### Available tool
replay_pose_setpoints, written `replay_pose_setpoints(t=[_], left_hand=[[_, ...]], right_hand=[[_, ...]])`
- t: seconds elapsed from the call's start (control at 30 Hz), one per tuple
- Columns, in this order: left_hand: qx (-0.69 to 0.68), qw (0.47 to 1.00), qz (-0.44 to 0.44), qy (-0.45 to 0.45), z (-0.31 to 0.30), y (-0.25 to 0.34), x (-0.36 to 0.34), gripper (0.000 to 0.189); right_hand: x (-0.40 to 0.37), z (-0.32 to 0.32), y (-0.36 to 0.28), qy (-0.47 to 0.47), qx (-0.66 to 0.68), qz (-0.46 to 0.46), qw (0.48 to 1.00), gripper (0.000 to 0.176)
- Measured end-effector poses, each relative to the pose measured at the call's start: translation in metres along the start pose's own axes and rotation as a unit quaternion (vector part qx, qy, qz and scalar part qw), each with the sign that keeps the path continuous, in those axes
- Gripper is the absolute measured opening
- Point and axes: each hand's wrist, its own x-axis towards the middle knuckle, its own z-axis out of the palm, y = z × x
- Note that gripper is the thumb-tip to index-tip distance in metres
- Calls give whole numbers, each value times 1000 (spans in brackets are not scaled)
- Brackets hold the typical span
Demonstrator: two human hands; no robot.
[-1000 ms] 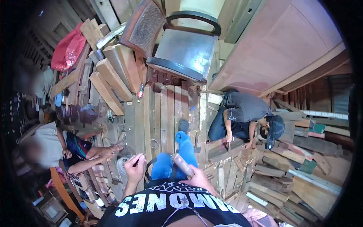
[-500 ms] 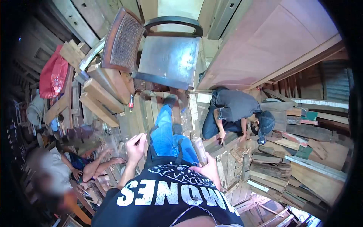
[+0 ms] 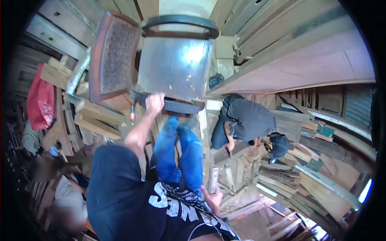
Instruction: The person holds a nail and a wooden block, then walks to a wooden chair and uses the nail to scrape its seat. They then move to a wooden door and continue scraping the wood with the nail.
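Note:
My left hand [image 3: 155, 103] reaches forward with its fingers closed over the near armrest [image 3: 183, 107] of a dark wooden chair [image 3: 171, 68]. The chair has a woven back panel [image 3: 117, 56] on the left and a shiny seat with small pale flecks. Low beside my right leg, my right hand [image 3: 214, 199] grips a short, pale wooden block [image 3: 213, 176], which points up and away from me. Part of that hand's grip is hidden.
A co-worker [image 3: 253, 120] in a dark shirt and cap crouches at right beside stacked planks [image 3: 309, 160]. A large pale panel [image 3: 297, 76] leans above. Lumber [image 3: 98, 124], a small bottle [image 3: 132, 114] and a red bag [image 3: 40, 100] are at left. Another person [image 3: 70, 201] sits lower left.
I have come closer to the chair. My left hand has moved from beside my leg forward onto the armrest. My right hand still holds the block, now tilted more upright.

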Motion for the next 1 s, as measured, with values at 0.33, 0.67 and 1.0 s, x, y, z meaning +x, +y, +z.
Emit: replay_pose_setpoints(t=[0.33,0.67,1.0], left_hand=[[-26,995,-72,65,96,-33,35,22],[-10,973,-141,181,103,-31,42,16],[-28,970,-144,192,101,-32,39,9]], right_hand=[[15,10,15,3,-33,91,995,34],[356,132,-140,-44,-152,-401,902,29],[536,366,-203,-78,-335,-577,740,26]])
